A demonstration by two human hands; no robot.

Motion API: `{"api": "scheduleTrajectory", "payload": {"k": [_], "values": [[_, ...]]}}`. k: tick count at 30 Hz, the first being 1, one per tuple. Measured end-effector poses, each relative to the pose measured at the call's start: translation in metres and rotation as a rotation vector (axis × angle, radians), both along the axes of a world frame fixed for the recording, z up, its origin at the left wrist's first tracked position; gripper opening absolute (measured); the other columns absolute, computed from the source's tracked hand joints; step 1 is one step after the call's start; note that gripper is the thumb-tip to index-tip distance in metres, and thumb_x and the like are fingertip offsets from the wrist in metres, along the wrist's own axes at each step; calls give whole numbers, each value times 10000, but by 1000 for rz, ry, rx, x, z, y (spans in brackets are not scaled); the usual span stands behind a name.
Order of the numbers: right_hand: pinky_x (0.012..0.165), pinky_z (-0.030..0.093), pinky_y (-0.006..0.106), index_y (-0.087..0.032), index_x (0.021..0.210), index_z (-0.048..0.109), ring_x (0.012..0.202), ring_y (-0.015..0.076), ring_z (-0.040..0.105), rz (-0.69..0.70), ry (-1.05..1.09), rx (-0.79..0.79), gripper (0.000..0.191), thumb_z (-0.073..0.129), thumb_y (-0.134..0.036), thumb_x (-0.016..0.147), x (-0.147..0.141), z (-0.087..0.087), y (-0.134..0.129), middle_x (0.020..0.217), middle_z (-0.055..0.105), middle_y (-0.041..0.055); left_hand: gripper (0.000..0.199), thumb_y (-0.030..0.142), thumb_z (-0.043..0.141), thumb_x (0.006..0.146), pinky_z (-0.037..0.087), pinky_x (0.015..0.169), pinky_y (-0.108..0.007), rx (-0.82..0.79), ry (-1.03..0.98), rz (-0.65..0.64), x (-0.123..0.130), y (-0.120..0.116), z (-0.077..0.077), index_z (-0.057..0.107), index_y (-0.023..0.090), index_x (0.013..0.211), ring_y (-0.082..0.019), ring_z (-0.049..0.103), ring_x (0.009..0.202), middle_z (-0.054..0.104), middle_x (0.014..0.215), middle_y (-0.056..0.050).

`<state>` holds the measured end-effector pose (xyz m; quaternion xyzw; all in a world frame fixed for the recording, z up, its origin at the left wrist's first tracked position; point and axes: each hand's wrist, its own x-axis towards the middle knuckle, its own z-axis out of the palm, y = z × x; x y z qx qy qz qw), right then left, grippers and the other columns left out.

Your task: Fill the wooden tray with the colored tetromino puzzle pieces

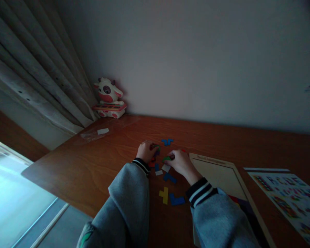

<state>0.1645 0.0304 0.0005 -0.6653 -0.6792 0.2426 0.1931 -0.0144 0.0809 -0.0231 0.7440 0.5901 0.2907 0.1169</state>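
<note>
Flat, coloured puzzle pieces lie about on the wooden table. My left hand pinches a green puzzle piece at the far side of the group, just above red pieces. Opposite it, my right hand grips another green puzzle piece between thumb and fingers. A pale piece lies right under the right fingertips. Closer to me are a blue piece, a yellow piece and an L-shaped blue piece. Two small blue pieces lie beyond my hands.
A framed wooden puzzle board lies right, partly under my right sleeve, with coloured pieces at its near end. Further right is a printed sheet. A cow toy with a keyboard and clear wrapping are at the back left.
</note>
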Motion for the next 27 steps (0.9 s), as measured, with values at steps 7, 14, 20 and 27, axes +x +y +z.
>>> {"api": "scheduleTrajectory", "payload": {"k": [7,14,20,27], "values": [[703,436,295,-194,908,691,906,242,682,-35,-89,-25,194,720,-227,719,-10,1,2,948,733,85,184,385,713,808,481,805,-281,-4,37,-52,4,2,-2,749,228,897,-211,669,886,744,912,-39],[731,454,311,-183,948,705,948,260,681,-18,-67,2,239,719,-220,713,-11,-1,2,985,736,108,193,333,728,797,496,753,-251,-18,-3,-8,7,1,-2,722,214,948,-190,689,858,750,934,-26],[693,463,280,-208,824,715,817,207,698,57,40,101,121,677,-138,732,-7,-1,-3,844,752,56,109,264,700,814,497,776,-254,25,16,-28,8,2,-3,710,212,909,-191,677,882,737,936,-29],[724,491,291,-212,896,677,796,177,670,61,173,326,113,613,-224,804,53,12,-18,881,723,40,245,392,590,889,491,899,-318,95,84,-102,12,-6,-5,688,220,1032,-228,655,983,719,1014,-60]]}}
